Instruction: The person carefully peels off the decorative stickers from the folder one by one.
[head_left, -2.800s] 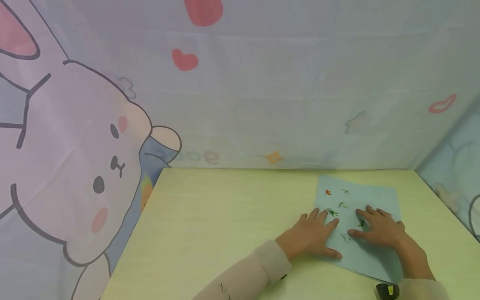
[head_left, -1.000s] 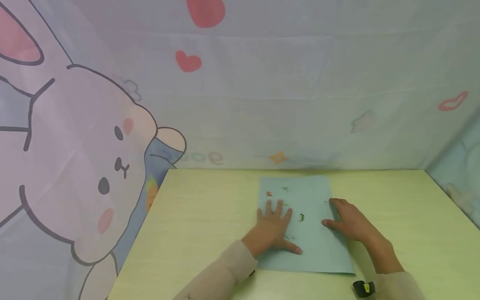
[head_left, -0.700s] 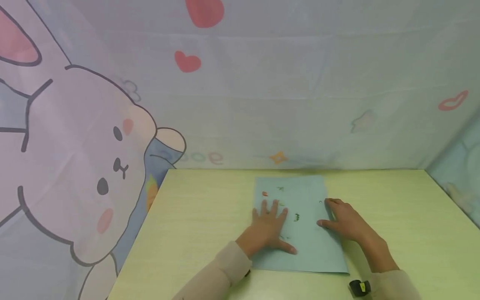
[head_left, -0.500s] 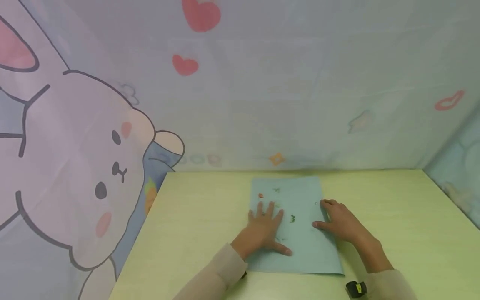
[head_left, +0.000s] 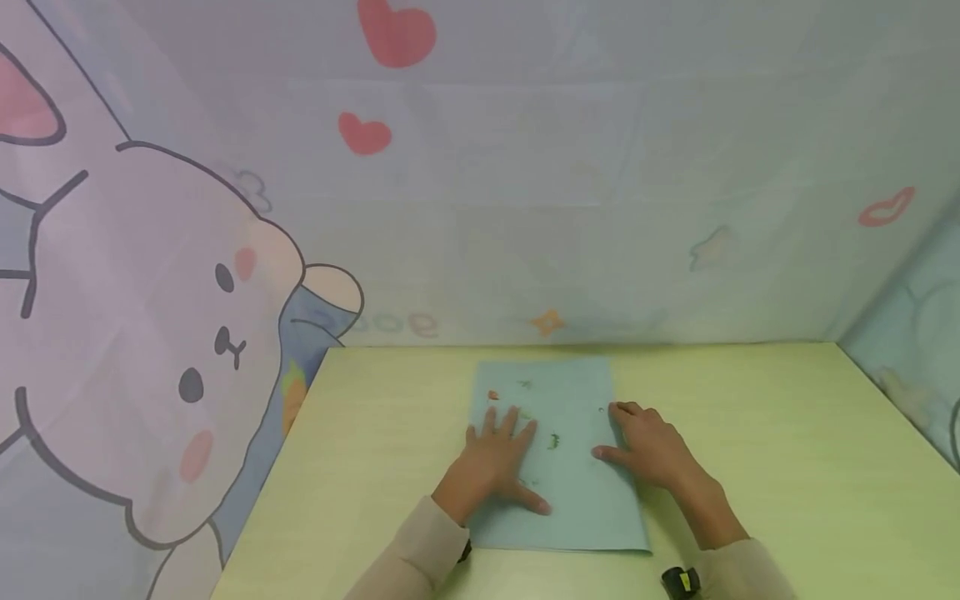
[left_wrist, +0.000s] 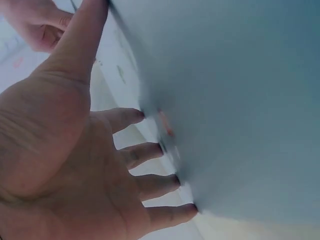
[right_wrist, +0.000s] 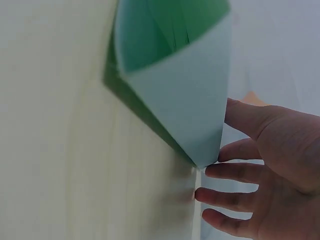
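Note:
A pale blue paper (head_left: 577, 508) with small green and orange leaf-like marks lies upright on the table in the head view. My left hand (head_left: 491, 467) rests on its left part, fingers spread and thumb stretched toward the middle. In the left wrist view the fingertips of my left hand (left_wrist: 115, 170) touch the paper (left_wrist: 240, 110). At the right edge, my right hand (head_left: 648, 446) lays its thumb over the paper with the fingers along the side. The right wrist view shows straight fingers of the right hand (right_wrist: 260, 170) by a corner of the paper (right_wrist: 185, 90), which bulges to reveal green inner layers.
The pale yellow table (head_left: 765, 467) extends on both sides of the paper. Behind it hangs a fabric backdrop (head_left: 525, 208) with hearts and a large cartoon rabbit (head_left: 165, 333) at the left. A black wrist device (head_left: 680, 582) sits at the right cuff.
The paper has slid left from the table's right side toward its middle and turned straighter. Both hands have travelled left with it; the right hand has shifted from on top to the right edge.

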